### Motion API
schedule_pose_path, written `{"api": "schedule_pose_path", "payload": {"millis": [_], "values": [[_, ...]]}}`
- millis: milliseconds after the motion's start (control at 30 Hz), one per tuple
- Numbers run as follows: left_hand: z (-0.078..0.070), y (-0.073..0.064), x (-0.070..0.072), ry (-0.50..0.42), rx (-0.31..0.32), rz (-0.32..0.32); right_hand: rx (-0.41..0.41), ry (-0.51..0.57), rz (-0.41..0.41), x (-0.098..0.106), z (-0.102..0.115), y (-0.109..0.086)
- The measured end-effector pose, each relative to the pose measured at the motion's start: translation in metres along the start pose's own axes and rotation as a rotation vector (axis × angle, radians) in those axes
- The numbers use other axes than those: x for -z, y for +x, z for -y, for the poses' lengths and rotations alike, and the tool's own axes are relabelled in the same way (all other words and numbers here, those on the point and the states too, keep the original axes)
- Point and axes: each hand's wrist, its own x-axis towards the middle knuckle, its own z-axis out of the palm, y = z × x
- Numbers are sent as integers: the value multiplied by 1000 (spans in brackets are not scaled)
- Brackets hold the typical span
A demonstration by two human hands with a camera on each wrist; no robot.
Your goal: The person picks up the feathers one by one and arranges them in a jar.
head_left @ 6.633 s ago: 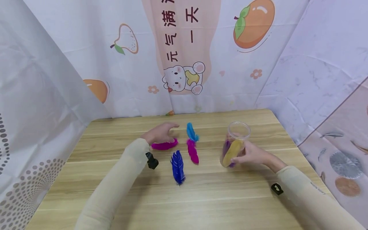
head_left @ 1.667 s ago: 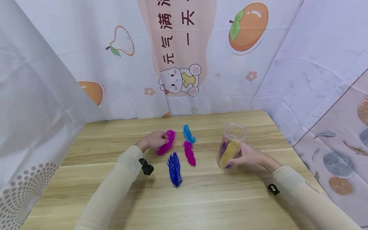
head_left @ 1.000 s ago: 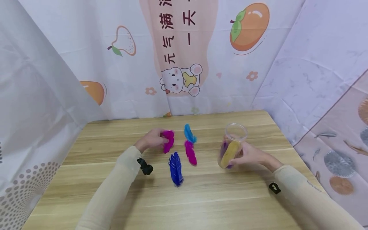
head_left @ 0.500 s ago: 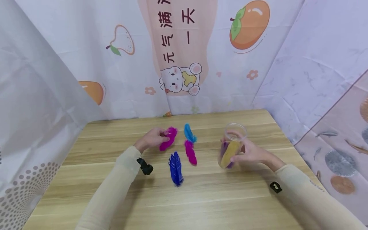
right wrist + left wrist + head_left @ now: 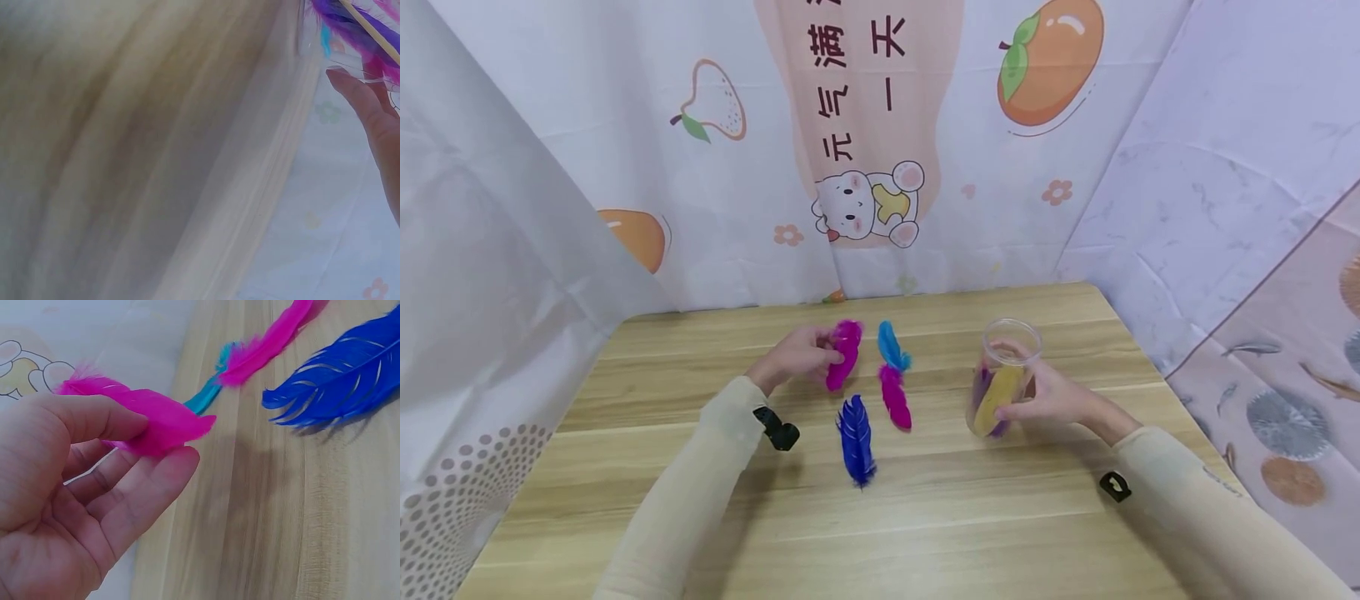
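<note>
My left hand (image 5: 799, 353) pinches a magenta feather (image 5: 846, 355) between thumb and fingers; the left wrist view shows this feather (image 5: 164, 419) held above the wooden table. My right hand (image 5: 1051, 395) grips a clear plastic cup (image 5: 1012, 343) from its right side. Inside the cup are a yellow feather (image 5: 998, 402) and purple ones behind it. The right wrist view catches only part of the right hand (image 5: 369, 115) and some purple and pink feathers (image 5: 365, 31) at its upper right corner.
On the wooden table (image 5: 925, 517), between the hands, lie a light blue feather (image 5: 892, 345), a second magenta feather (image 5: 895, 400) and a dark blue feather (image 5: 856, 442). A printed curtain (image 5: 722, 208) hangs along the back edge.
The left hand has taken hold of the magenta feather that lay on the table and turned it more upright. The right hand stays around the cup.
</note>
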Motion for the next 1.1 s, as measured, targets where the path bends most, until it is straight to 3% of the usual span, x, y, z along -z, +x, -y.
{"api": "schedule_pose_path", "payload": {"millis": [400,533,700,933,1100], "values": [[-2,-6,-6,-90,-46,158,-2,4,-5,-1,-2,-2],[-5,-7,-9,-111,-34,199,-10,-16,-23,-1,-1,-2],[-8,-6,-11,-119,-28,211,-27,-26,-34,-1,0,-3],[-11,-6,-12,-102,-95,138,-19,-24,-31,-3,1,-2],[-16,-9,-14,-93,-106,125,-6,-28,-27,-3,2,-1]]}}
